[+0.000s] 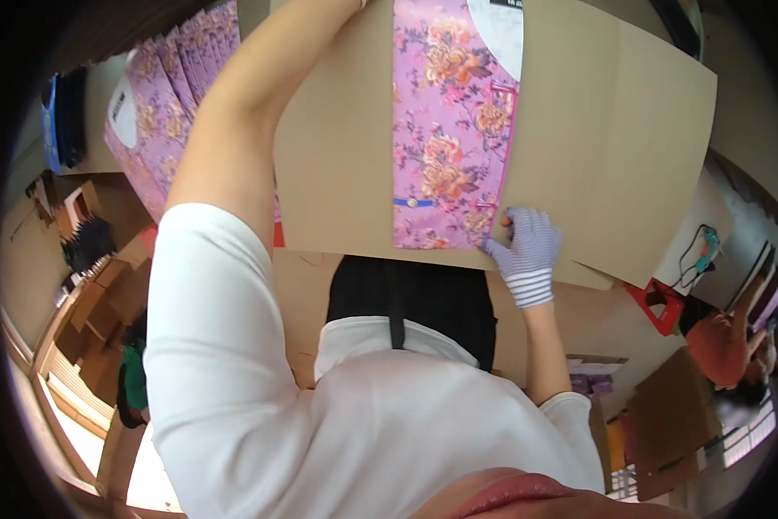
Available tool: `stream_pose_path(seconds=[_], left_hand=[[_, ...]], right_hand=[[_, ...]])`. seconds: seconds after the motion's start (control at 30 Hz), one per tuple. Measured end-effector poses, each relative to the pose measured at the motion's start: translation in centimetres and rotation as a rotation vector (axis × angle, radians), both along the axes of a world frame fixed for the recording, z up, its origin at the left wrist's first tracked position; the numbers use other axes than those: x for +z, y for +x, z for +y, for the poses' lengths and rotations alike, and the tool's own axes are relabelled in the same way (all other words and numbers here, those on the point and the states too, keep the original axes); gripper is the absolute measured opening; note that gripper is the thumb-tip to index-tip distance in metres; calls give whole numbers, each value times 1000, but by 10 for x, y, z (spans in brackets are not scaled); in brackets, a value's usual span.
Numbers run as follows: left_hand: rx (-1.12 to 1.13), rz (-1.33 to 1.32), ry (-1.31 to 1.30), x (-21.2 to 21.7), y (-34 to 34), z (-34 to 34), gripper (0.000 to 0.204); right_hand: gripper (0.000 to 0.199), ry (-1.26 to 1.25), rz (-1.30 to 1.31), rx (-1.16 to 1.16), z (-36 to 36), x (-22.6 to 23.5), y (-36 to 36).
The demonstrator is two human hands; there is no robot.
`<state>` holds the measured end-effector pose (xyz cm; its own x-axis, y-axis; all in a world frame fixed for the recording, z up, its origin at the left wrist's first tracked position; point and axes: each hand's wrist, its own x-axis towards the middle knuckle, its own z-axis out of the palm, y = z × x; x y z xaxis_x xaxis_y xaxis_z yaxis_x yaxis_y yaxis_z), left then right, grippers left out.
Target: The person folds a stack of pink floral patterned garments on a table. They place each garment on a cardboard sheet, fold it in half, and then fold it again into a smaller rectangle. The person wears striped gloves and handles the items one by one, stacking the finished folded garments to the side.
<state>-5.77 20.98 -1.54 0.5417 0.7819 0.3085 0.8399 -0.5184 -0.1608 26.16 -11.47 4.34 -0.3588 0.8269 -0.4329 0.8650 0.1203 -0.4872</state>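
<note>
A flat folded piece of pink-purple floral fabric (pixel 445 130) lies lengthwise on the brown cardboard surface (pixel 337 173) before me. It has a white rounded card (pixel 503 35) at its far end, pink trim along its right edge and a short blue strap (pixel 413 203) with a button near its close end. My right hand (pixel 532 246), in a pale purple glove with white stripes at the cuff, rests at the fabric's near right corner. Its thumb touches the corner, and the bent fingers stand apart from the thumb. My left arm (pixel 250 104) reaches forward past the upper edge, which cuts off the hand.
Several similar floral pieces (pixel 160 104) lie overlapped at the left. At the right are a red plastic object (pixel 662 307), a teal-handled tool (pixel 708 249) and a person in an orange-red top (pixel 720 350). Cardboard boxes (pixel 670 415) stand behind, lower right.
</note>
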Motion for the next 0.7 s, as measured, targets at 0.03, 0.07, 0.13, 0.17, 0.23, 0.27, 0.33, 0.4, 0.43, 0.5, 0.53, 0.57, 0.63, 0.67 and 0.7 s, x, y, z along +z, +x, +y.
stream_pose_path(seconds=[0.03, 0.07, 0.13, 0.17, 0.23, 0.27, 0.33, 0.4, 0.43, 0.5, 0.53, 0.57, 0.63, 0.67, 0.7], left_hand=[[-126, -45, 70, 4, -2, -2, 72], [-124, -62, 144, 13, -1, -3, 71], [-112, -84, 254, 23, -1, -21, 69], [-32, -1, 267, 31, 7, -40, 67], [-142, -63, 213, 17, 14, -89, 68], [-216, -103, 214, 15, 21, -105, 68], [-171, -70, 51, 14, 45, -173, 73], [-203, -243, -49, 20, 57, -246, 65], [-197, -332, -77, 18, 68, -275, 69], [-198, -443, -182, 17, 84, -328, 71], [-211, -466, -260, 18, 88, -349, 69], [-154, -491, -319, 18, 93, -364, 68], [-53, -550, -438, 19, 99, -376, 67], [-4, -546, -453, 28, 98, -369, 67], [47, -541, -469, 37, 97, -361, 67]], right_hand=[[51, 17, 13, 4, -2, 0, 5], [51, 41, 27, -1, -2, -5, 6], [51, 70, 44, -10, -8, -12, 7], [51, 79, 46, -9, -6, -9, 6], [51, 53, 56, 0, -11, -9, 7], [51, 40, 50, -17, -9, -10, 7], [51, 55, 30, -12, -6, -11, 4], [50, 104, -7, 38, -6, -5, 0], [49, 112, -5, 45, -6, -5, 0], [47, 147, 11, 62, -3, -3, 1], [44, 100, -29, 82, -3, 2, 1], [42, 59, -67, 101, 0, 6, 0], [38, 41, 77, 15, 4, 10, 7], [37, 63, 264, -77, 4, 11, 26], [36, 81, 455, -164, 6, 13, 46]])
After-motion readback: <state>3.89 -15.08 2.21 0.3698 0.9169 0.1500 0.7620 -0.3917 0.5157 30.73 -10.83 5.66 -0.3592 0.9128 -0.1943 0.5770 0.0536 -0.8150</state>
